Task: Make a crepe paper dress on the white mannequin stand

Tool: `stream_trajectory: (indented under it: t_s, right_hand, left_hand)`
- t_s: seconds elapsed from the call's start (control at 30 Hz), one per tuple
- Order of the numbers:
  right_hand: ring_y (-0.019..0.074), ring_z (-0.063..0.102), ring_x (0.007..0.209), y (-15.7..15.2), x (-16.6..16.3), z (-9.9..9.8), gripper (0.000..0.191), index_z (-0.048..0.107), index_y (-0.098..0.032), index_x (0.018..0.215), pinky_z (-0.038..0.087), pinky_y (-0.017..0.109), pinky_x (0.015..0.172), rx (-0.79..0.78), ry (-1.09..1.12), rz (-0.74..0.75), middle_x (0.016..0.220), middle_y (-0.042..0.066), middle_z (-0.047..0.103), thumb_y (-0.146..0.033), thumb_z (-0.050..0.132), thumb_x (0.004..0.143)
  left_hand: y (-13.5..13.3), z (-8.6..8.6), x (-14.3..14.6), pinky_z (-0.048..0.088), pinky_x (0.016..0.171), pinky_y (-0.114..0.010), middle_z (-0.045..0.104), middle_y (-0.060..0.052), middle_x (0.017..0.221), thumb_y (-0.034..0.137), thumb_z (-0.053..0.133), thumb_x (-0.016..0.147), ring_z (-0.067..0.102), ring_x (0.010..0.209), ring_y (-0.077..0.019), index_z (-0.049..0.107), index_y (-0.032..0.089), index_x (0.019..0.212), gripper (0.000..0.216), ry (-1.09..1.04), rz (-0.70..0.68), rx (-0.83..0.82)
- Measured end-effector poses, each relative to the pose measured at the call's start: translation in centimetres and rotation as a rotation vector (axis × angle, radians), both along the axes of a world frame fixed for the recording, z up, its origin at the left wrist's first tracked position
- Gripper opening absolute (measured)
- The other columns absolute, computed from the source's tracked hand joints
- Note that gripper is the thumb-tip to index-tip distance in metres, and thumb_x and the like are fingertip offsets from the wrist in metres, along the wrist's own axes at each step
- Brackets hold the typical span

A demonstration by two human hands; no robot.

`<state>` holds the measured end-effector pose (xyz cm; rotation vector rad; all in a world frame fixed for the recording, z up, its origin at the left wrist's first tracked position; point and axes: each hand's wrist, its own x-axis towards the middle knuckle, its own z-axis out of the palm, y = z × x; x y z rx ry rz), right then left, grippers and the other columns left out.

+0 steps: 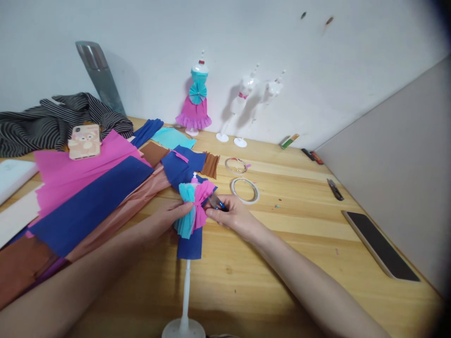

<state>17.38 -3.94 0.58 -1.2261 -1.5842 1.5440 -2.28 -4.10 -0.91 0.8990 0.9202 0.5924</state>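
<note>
A small dress-form mannequin on a white stand (186, 286) stands close in front of me. It wears crepe paper, with a turquoise piece (188, 220) and a gathered pink piece (200, 218) side by side above a blue skirt (190, 246). My left hand (172, 216) grips the dressed body from the left, thumb on the turquoise paper near the pinched middle. At the right side, my right hand (230, 217) is closed around small scissors (219, 203) with a grey blade and dark bluish handles. Their blade tip is close to the pink paper; whether it touches is unclear.
Crepe paper sheets (95, 206), a phone (84, 143) and striped cloth (59, 119) cover the left. Two tape rolls (245, 201) lie right of centre. Along the wall stand a dressed mannequin (193, 108) and two bare ones (240, 101). A cutter (334, 189) and dark tablet-like slab (380, 244) lie right.
</note>
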Motion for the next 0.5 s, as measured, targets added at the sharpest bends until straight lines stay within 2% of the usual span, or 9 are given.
stream_trajectory:
  t_s: [0.23,0.5]
  right_hand:
    - [0.0085,0.028,0.054,0.03,-0.27,-0.15,0.031,0.047,-0.018,0.06,0.022,0.025,0.053,0.011,-0.029,0.015,0.058,-0.005,0.036,-0.042,0.065,0.069]
    - [0.0089,0.033,0.055,0.58,0.42,-0.36,0.028,0.056,-0.016,0.068,0.026,0.024,0.054,0.001,-0.019,-0.036,0.06,-0.004,0.043,-0.041,0.068,0.066]
  left_hand:
    - [-0.12,-0.31,0.08,0.032,0.051,-0.023,0.065,-0.004,0.071,0.049,0.069,0.073,0.053,0.058,-0.0138,0.072,0.015,0.095,0.041,0.059,0.037,-0.032]
    - [-0.17,0.37,0.12,0.04,0.059,-0.025,0.072,-0.008,0.081,0.043,0.07,0.074,0.061,0.07,-0.0181,0.073,0.015,0.092,0.033,0.0,0.102,-0.1]
